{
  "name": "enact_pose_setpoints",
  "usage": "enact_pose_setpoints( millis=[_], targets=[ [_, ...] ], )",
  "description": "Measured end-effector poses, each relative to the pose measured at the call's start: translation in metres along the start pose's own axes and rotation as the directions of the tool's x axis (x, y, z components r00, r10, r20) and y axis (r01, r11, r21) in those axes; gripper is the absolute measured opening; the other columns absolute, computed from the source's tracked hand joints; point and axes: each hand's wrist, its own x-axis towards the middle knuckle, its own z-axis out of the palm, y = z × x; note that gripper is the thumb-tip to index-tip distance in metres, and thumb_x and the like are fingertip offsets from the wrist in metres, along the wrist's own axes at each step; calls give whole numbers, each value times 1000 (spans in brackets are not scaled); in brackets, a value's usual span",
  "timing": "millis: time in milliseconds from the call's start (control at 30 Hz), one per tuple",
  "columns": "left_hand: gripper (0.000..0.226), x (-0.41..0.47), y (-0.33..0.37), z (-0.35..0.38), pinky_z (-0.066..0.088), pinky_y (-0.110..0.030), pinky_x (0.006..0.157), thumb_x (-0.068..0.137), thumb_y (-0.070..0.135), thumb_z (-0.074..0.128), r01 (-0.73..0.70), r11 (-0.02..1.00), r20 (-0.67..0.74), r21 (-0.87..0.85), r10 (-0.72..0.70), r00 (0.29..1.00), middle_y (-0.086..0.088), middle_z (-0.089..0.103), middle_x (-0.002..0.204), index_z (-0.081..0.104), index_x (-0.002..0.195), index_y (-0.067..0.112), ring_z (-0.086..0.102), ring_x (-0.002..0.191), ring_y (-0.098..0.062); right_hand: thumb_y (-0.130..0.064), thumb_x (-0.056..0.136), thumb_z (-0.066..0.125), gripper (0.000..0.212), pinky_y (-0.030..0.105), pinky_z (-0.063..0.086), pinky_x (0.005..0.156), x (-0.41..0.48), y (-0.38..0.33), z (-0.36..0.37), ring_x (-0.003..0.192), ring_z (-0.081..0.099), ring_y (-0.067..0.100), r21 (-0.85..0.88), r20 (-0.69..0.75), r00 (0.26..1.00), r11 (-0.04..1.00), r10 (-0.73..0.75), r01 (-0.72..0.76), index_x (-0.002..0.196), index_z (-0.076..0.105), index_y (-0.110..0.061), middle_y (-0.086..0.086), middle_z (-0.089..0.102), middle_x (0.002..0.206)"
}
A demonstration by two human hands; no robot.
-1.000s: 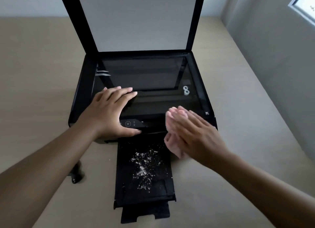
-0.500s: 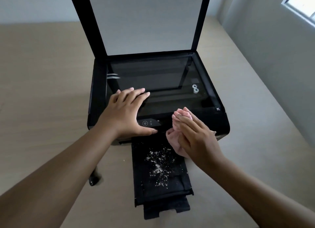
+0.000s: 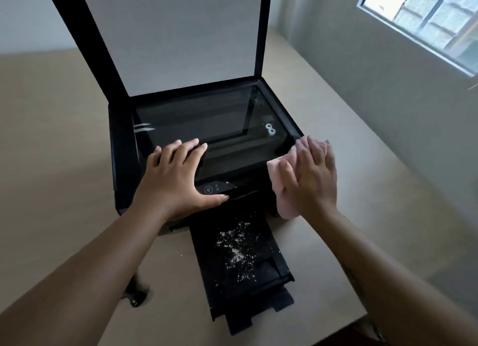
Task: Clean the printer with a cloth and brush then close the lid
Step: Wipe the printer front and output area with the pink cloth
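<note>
1. Loose white crumbs [image 3: 236, 252] lay on the output tray [image 3: 280, 265], probably thin and flexible.
2. The left hand [image 3: 176, 180] lay flat on the printer [image 3: 121, 164]. The right hand [image 3: 310, 175], fingers straight, pressed the soft cloth [image 3: 282, 187] on its right corner.
3. The raised lid [image 3: 181, 35] looked light; grasp its side edge.

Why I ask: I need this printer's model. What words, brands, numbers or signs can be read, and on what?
No word, brand or number is legible anywhere.
Control panel of the printer: a round power sign, no lettering.
Beside it: two tiny icons, too small to read.
</note>
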Motion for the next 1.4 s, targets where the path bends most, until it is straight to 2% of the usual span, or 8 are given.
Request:
enact_pose_setpoints(
  millis=[200,333,433,667,867,1100,1300,1400],
  targets=[
    [120,1,0,1,6,-47,120,57,99,32,-13,1000,-1,10,13,1000,11,14,161,14,155,32,6,149,-17,-17,97,44,40,45,35,113,-13,1,-5,141,39,26,122,22,868,863,-496,490,134,56,-8,6,54,142],
    [120,0,-2,1,7,-48,120,57,99,32,-16,1000,-11,12,16,1000,10,16,160,16,155,32,8,149,-18,-17,93,42,39,29,37,107,8,13,-9,124,52,30,308,-220,975,947,-17,86,126,60,-7,9,60,134],
    [119,1,-2,2,9,-49,120,57,99,34,-15,1000,-23,11,15,1000,11,18,159,18,155,32,10,148,-19,-26,91,39,43,42,38,109,10,-3,2,127,50,30,328,-247,957,942,154,-67,125,61,-11,7,59,135],
    [120,2,1,3,10,-50,119,56,98,34,-15,1000,-22,12,15,1000,9,20,159,21,155,31,12,148,-20,-38,95,48,41,44,39,109,-10,-1,-5,134,47,26,87,-88,929,927,-359,366,118,65,-9,5,60,133],
    [120,2,0,3,10,-50,119,56,98,33,-16,1000,-19,25,17,1000,10,19,159,20,155,31,12,147,-20,-25,93,50,27,39,45,100,2,-40,15,116,60,27,135,-267,960,983,-84,124,102,70,-8,7,70,113],
    [120,3,0,2,9,-49,119,56,99,29,-18,1000,-9,9,18,1000,10,17,161,18,155,32,10,148,-19,-31,97,53,29,41,50,96,2,-47,11,114,63,25,171,-100,867,850,-488,498,110,70,-11,5,69,118],
    [121,2,-4,4,10,-50,119,55,99,28,-28,999,-22,20,29,999,10,18,160,18,155,31,10,148,-19,-26,98,54,21,31,50,88,12,-11,-14,105,62,21,386,-240,967,922,88,12,111,67,-18,-3,69,114],
    [122,2,-4,5,11,-50,119,55,100,29,-28,999,-37,20,29,999,9,20,159,21,155,31,12,148,-20,-21,97,56,20,31,47,96,-2,-4,-8,113,60,24,244,-314,949,968,19,62,110,68,-13,2,69,118]
  ],
)
